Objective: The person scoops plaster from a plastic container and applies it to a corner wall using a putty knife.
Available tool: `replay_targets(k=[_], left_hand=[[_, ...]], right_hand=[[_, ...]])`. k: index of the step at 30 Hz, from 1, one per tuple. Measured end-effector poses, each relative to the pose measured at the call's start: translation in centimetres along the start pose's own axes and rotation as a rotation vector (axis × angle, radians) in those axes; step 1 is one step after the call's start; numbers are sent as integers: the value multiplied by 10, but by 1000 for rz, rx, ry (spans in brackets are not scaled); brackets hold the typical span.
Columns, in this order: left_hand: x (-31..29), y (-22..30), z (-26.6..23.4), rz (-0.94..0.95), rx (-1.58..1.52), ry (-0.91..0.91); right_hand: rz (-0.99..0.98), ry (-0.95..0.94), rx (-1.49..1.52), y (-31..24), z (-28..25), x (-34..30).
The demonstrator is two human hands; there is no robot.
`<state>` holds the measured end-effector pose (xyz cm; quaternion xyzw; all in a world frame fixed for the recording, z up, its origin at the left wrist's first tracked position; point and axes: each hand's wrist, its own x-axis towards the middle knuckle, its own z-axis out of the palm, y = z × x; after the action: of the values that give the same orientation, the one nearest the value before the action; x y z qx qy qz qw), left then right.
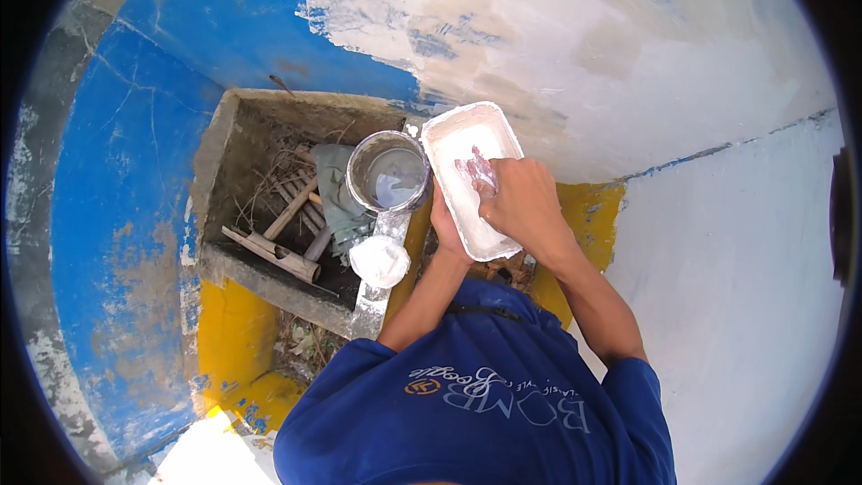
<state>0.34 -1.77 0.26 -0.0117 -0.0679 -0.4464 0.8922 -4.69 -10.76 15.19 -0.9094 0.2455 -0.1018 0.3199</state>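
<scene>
A white oblong plastic tub (453, 193), its inside smeared with white, is tilted in front of my body. My left hand (444, 224) grips its near left side from below, with most of the fingers hidden behind the tub. Over the tub's right rim reaches my right hand (525, 202), fingers closed on a crumpled, reddish-purple wad (480, 171) that looks like thin cloth or plastic. The wad sits down inside the tub. Just left of the tub stands a dark round bucket (356, 181) holding greyish water.
A white crumpled bag (380, 260) sits on the narrow ledge (370, 310) below the bucket. Left of it, a concrete trough (220, 157) holds a grey-green cloth (338, 193), bamboo pieces (292, 207) and dry twigs. Beyond rises a patchy white-and-blue wall (557, 45); another pale wall (736, 242) stands right.
</scene>
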Motion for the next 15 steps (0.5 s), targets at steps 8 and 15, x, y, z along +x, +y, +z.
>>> replay_targets(k=[8,15], left_hand=[[0,2,12,19,64,87],[-2,4,6,4,13,47]], right_hand=[[-71,-36,-89,5,4,0],[-79,42,-60,3,4,1]])
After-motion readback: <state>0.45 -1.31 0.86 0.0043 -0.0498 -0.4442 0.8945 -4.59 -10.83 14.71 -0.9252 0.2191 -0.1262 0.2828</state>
